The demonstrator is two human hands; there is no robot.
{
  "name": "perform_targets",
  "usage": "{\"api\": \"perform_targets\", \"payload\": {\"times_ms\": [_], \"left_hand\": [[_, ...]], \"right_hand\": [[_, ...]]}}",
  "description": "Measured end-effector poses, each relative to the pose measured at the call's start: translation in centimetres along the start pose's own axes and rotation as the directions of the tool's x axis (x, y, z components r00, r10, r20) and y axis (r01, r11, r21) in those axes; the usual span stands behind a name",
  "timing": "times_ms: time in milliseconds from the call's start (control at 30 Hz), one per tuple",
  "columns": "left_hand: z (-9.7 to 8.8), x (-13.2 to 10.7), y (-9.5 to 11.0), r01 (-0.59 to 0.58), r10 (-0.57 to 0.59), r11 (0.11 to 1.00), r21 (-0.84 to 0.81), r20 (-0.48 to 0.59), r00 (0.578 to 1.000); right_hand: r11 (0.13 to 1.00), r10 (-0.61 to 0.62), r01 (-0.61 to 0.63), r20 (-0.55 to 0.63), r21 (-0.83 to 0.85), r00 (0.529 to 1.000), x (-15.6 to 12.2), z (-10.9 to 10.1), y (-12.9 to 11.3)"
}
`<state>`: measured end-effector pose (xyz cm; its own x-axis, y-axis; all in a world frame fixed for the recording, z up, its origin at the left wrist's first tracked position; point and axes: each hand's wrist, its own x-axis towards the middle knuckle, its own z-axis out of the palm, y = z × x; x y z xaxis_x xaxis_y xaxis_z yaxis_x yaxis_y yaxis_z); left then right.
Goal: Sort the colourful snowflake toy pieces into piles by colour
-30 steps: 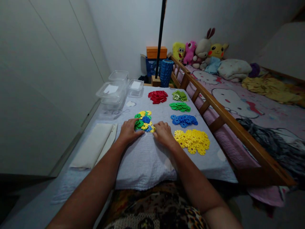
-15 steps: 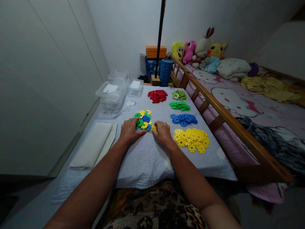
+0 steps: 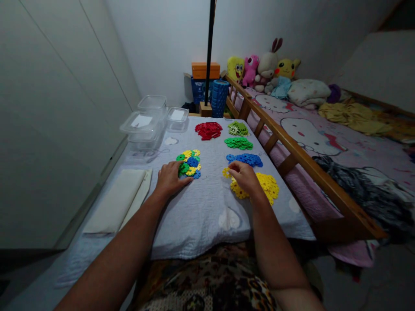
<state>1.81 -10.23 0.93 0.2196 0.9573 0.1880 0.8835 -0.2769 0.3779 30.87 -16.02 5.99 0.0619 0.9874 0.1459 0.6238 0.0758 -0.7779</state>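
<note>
My right hand (image 3: 245, 177) pinches a yellow snowflake disc (image 3: 225, 172) at the left edge of the yellow disc pile (image 3: 268, 185). My left hand (image 3: 170, 178) lies at the left side of a mixed pile of green, yellow and blue discs (image 3: 192, 162). Its thumb and fingers are apart, curved against the pile's near left edge; the fingertips are partly hidden there. Just beyond my right hand is a blue disc pile (image 3: 244, 160). Farther back lie a green disc pile (image 3: 239, 143) and a lighter green pile (image 3: 237, 128).
A heap of red pieces (image 3: 208, 130) lies toward the back. Clear plastic boxes (image 3: 147, 123) stand at the back left, with a folded cream cloth or pouch (image 3: 116, 201) nearer me. A wooden bed rail (image 3: 292, 157) runs along the right. A black pole (image 3: 209, 56) rises behind the table.
My right hand has moved right with a yellow disc, from the mixed pile to the yellow pile. My left hand stays beside the mixed pile. The whole view has shifted slightly.
</note>
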Motion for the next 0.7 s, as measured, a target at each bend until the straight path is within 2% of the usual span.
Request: {"api": "perform_targets", "payload": {"times_ms": [133, 233, 400, 700], "left_hand": [[0.3, 0.1, -0.3, -0.004, 0.004, 1.0, 0.007, 0.002, 1.0], [0.3, 0.2, -0.4, -0.001, 0.0, 1.0, 0.023, 0.014, 1.0], [0.3, 0.3, -0.5, -0.015, 0.014, 0.999, 0.032, 0.006, 1.0], [0.4, 0.2, -0.7, -0.031, 0.032, 0.999, 0.02, -0.015, 0.999]], "right_hand": [[0.995, 0.101, -0.101, -0.005, 0.014, 0.995, -1.4, -4.5, 1.9], [0.99, 0.141, -0.141, -0.004, -0.021, 0.99, -2.2, -6.1, 2.9], [0.979, 0.15, -0.143, 0.036, -0.145, 0.988, -2.9, -6.3, 3.5], [0.865, 0.136, -0.145, -0.054, -0.48, 0.989, -3.1, -5.6, 3.5]]}}
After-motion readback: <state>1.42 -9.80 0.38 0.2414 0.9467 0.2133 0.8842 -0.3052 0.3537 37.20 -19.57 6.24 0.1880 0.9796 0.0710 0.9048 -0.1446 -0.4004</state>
